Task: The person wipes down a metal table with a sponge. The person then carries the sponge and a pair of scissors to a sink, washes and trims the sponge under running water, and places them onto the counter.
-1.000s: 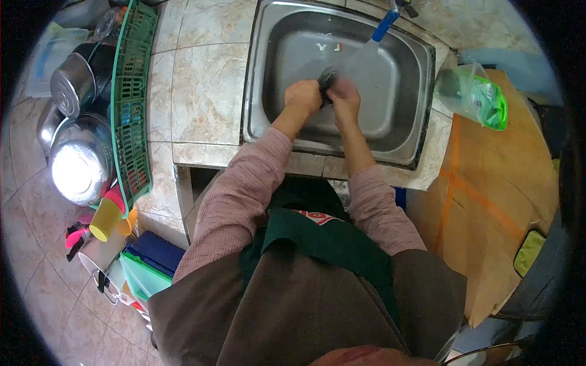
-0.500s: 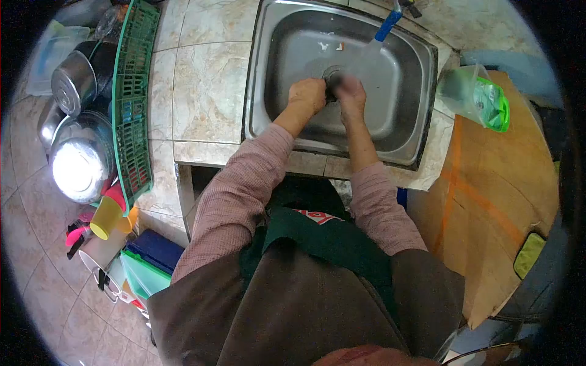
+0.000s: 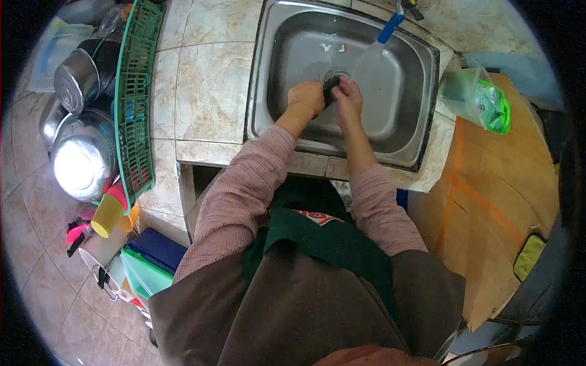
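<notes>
Over the metal sink (image 3: 390, 116), my left hand (image 3: 306, 99) is closed around a small dark elongated object (image 3: 331, 85). Its exact kind is hard to make out, since my fingers cover most of it. My right hand (image 3: 349, 100) is closed at the object's upper end, with fingertips against it. Both hands are close together near the drain (image 3: 337, 72). A blue-ended faucet (image 3: 390, 28) at the upper right sends a stream of water down towards my hands. Small white and orange scraps (image 3: 334, 47) lie on the sink floor beyond.
Left of the tiled counter (image 3: 210, 91) stands a green plastic basket (image 3: 133, 100) beside metal pots (image 3: 82, 152). Coloured cups (image 3: 107, 216) and a green-lidded box (image 3: 146, 271) sit below. At right are a clear green-rimmed container (image 3: 464, 91) and a cardboard sheet (image 3: 488, 213).
My right hand has shifted slightly and is less blurred. The dark object now shows more clearly between my hands. The left hand has barely moved.
</notes>
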Demonstrator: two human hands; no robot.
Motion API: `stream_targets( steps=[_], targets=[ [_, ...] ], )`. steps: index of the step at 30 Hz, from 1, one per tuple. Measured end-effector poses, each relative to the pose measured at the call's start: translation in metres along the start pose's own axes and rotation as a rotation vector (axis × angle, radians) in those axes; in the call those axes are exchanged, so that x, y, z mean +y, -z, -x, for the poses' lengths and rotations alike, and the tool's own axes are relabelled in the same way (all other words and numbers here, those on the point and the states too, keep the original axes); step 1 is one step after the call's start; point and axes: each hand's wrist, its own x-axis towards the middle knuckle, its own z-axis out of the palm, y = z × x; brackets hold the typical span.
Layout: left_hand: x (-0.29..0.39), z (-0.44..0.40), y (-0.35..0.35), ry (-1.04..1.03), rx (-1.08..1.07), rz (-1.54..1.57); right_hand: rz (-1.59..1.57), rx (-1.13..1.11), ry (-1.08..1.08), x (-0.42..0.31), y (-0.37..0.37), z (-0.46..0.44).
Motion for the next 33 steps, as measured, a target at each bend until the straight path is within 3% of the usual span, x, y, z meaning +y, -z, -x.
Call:
stream_targets(
  steps=[3, 7, 12, 22, 24, 26, 27, 29, 30, 32, 33],
  targets=[
    [0.008, 0.007, 0.004, -0.006, 0.002, -0.053, 0.175, -0.005, 0.089, 0.005, 0.000, 0.006],
    [0.011, 0.011, 0.008, 0.034, -0.016, -0.047, 0.269, 0.034, 0.056, -0.007, -0.002, -0.001],
    [0.010, 0.011, 0.010, 0.036, -0.038, -0.080, 0.088, 0.018, -0.127, -0.018, -0.003, -0.012],
    [-0.004, 0.007, 0.006, 0.022, -0.030, -0.066, -0.134, 0.046, -0.204, -0.005, -0.001, -0.024],
    [-0.013, 0.007, 0.006, 0.039, -0.029, -0.035, -0.256, 0.140, -0.172, 0.002, 0.003, -0.033],
    [-0.035, 0.000, 0.002, 0.065, -0.126, 0.210, -0.281, 0.123, -0.196, -0.016, 0.008, -0.032],
    [-0.047, -0.006, -0.007, 0.067, -0.124, 0.208, -0.307, 0.105, -0.219, -0.024, 0.010, -0.029],
    [-0.067, -0.015, -0.025, -0.078, -0.030, 0.622, -0.363, 0.070, -0.258, -0.029, 0.012, -0.022],
    [-0.064, -0.009, -0.018, -0.074, -0.026, 0.623, -0.415, 0.037, -0.299, -0.030, 0.013, -0.018],
    [-0.050, 0.009, 0.002, 0.086, -0.158, 1.177, -0.354, -0.010, -0.313, -0.028, 0.017, -0.009],
    [-0.050, 0.009, 0.001, 0.087, -0.157, 1.178, -0.294, -0.051, -0.322, -0.028, 0.018, -0.004]
  ],
)
